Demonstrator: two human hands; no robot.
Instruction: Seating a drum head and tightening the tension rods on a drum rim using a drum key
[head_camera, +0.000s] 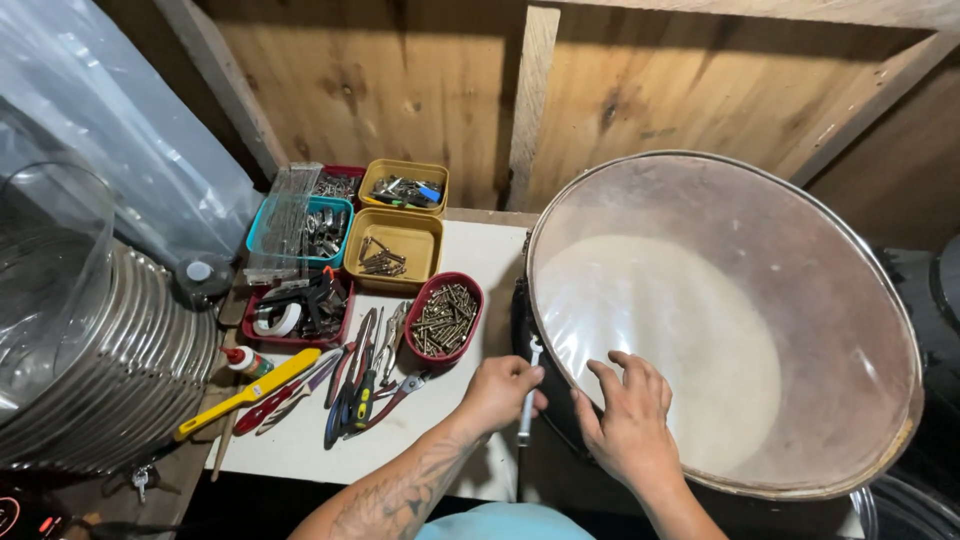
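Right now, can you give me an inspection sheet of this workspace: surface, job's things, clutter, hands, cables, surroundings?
Surface: white tabletop, partly bare near the front edge.
Job's things: large drum with clear head, tilted toward the camera; slim white-handled tool at its rim.
Clutter: red tub of screws, yellow trays, teal tray, pliers and cutters, yellow-handled tool.
Hands: left hand grips the white-handled tool; right hand rests open on the drum head near the rim.
Cables: nothing seen.
Surroundings: wooden plank wall, stacked metal hoops, clear plastic sheet.
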